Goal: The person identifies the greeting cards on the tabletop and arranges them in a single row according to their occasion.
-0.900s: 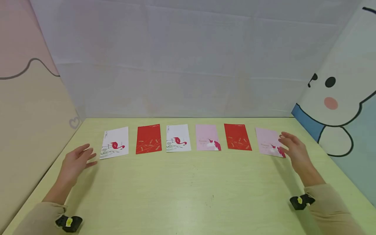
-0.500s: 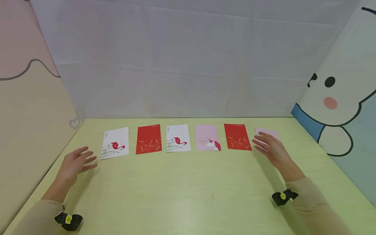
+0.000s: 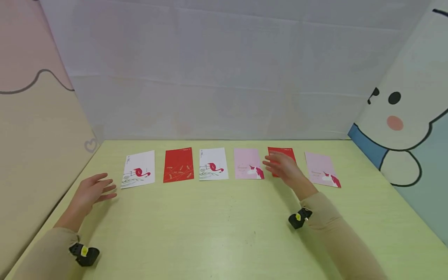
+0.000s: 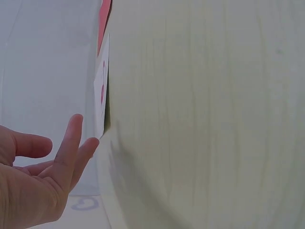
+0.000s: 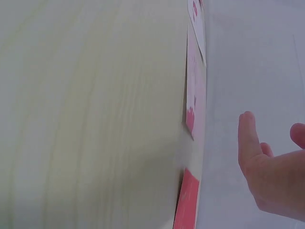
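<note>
The fingers of the right hand (image 3: 287, 169) are loosely extended and grip nothing; they hover over the right-hand red card (image 3: 289, 153), hiding its lower left part in the head view, while the right wrist view shows a gap between them and the cards. The fingertips reach close to the edge of a pink unicorn card (image 3: 247, 162). The fingers of the left hand (image 3: 89, 192) are spread and slightly bent, likewise holding nothing, raised above the table just beside the leftmost white flamingo card (image 3: 139, 170). Between the hands, another red card (image 3: 178, 165) with gold sprigs and a second white flamingo card (image 3: 214, 164) lie flat in the same row, and a second pink unicorn card (image 3: 321, 169) ends it at the far right, beyond the right hand. Behind the hands come beige sleeves (image 3: 336, 229), each with a black wrist device (image 3: 85, 254) bearing a yellow mark. Under everything is the pale wood-grain table (image 3: 224, 225), backed by a creased white sheet (image 3: 224, 70), with a cartoon-printed panel (image 3: 394, 123) at the right and a pink-and-cream panel (image 3: 38, 132) at the left.
</note>
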Demonstrator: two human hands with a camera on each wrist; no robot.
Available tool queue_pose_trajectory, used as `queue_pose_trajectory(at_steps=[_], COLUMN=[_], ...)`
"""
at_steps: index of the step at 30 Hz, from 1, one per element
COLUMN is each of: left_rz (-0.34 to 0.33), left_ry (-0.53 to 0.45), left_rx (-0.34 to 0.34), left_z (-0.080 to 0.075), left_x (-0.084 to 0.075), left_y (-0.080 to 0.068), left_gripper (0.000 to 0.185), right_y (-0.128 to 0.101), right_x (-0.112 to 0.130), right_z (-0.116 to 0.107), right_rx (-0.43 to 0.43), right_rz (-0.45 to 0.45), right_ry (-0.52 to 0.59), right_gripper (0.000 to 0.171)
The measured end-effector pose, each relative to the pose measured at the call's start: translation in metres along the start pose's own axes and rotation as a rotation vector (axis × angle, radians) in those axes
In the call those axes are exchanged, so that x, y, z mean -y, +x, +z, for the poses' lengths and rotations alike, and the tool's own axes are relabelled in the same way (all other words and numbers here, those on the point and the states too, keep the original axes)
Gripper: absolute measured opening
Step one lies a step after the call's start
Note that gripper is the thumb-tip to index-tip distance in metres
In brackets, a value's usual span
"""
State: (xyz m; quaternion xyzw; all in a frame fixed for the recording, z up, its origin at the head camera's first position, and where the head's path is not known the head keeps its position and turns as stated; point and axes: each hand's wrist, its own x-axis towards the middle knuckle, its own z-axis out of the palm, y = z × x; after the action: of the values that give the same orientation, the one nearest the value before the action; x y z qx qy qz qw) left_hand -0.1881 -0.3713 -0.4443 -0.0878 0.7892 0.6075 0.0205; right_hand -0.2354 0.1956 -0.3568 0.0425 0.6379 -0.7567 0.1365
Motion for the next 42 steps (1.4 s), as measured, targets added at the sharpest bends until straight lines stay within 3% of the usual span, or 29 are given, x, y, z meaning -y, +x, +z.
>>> queue_pose_trajectory(at_steps=[4, 11, 22, 27, 33, 42], left_rz=[0.004, -0.023, -0.061, -0.080, -0.116, -0.111], left_ry=[0.024, -0.036, 0.055, 0.036, 0.126, 0.134], left_rx=[0.024, 0.051, 0.064, 0.079, 0.092, 0.086], left_z=[0.000, 0.003, 0.002, 0.010, 0.023, 0.031], left_x=[-0.003, -0.018, -0.013, -0.034, -0.064, -0.071], left_y=[0.002, -0.001, 0.001, -0.009, -0.027, -0.031], left_gripper=[0.067, 0.065, 0.072, 0.073, 0.067, 0.064], right_y=[0.012, 0.030, 0.046, 0.047, 0.045, 0.042], right_x=[-0.001, -0.007, -0.026, -0.037, -0.051, -0.068], right_z=[0.028, 0.072, 0.139, 0.169, 0.204, 0.244], right_rx=[0.003, 0.008, 0.079, 0.117, 0.170, 0.204], right_rz=[0.051, 0.070, 0.112, 0.113, 0.119, 0.155], right_ry=[0.014, 0.021, 0.044, 0.057, 0.084, 0.106], right_gripper=[0.049, 0.043, 0.043, 0.041, 0.042, 0.040])
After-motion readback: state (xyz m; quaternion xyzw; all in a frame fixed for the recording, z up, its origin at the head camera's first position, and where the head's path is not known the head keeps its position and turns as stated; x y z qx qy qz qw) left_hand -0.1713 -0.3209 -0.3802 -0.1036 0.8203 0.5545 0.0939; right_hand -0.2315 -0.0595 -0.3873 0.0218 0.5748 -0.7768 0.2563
